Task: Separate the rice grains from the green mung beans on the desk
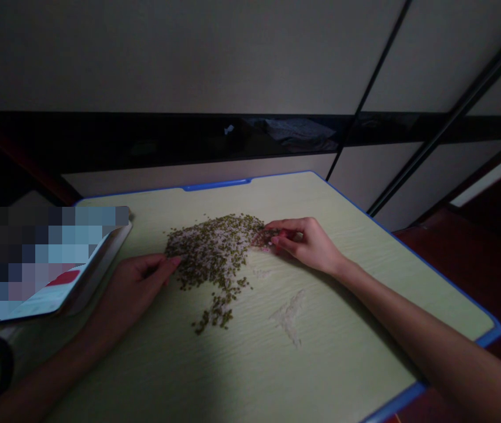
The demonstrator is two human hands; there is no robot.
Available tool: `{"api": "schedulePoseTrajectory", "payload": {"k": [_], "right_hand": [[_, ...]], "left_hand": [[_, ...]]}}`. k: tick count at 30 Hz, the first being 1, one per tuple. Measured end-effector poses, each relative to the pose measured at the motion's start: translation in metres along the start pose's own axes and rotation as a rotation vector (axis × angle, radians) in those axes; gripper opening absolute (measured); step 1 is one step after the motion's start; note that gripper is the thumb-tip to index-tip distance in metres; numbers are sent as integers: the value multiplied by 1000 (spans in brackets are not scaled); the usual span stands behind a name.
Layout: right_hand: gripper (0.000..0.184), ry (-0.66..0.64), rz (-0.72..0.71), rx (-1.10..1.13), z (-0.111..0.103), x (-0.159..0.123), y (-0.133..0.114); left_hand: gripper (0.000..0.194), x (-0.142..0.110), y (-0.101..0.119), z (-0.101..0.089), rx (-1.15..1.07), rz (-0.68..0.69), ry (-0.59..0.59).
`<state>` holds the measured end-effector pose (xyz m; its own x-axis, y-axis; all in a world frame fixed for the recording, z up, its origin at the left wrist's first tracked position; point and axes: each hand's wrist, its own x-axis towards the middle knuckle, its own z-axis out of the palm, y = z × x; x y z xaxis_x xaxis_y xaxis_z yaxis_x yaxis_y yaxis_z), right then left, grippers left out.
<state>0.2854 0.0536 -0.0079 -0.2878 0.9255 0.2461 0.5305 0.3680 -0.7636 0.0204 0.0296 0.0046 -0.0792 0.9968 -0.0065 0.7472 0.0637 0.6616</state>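
Note:
A spread pile of small green beans mixed with white rice-like grains [215,247] lies mid-table, with a narrow tail toward me. At its left edge is my left hand [144,279], thumb and forefinger pressed together; anything between them is too small to make out. My right hand [307,244] rests at the pile's right edge, forefinger reaching forward and thumb tip close beneath it. What its fingertips pinch is hidden. Small reddish bits [262,238] show beside those fingertips. Closer to me, a separate thin patch of white grains [292,317] lies on the table.
The pale table [342,352] has a blue rim and a blue handle [217,185] at the far edge. On the left stands a tilted tablet-like device [96,258], its screen partly blurred out. Pale cabinet panels [166,59] rise behind the table.

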Motion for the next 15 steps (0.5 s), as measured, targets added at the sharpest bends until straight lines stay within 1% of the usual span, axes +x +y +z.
{"api": "schedulePoseTrajectory", "payload": {"k": [9,15], "right_hand": [[31,10,-6,-1,2,-1,1],[32,15,-34,-5,2,1,2]], "left_hand": [[36,2,-7,1,8,9,-4],[36,0,-3,0,-5,-14,-11]]}}
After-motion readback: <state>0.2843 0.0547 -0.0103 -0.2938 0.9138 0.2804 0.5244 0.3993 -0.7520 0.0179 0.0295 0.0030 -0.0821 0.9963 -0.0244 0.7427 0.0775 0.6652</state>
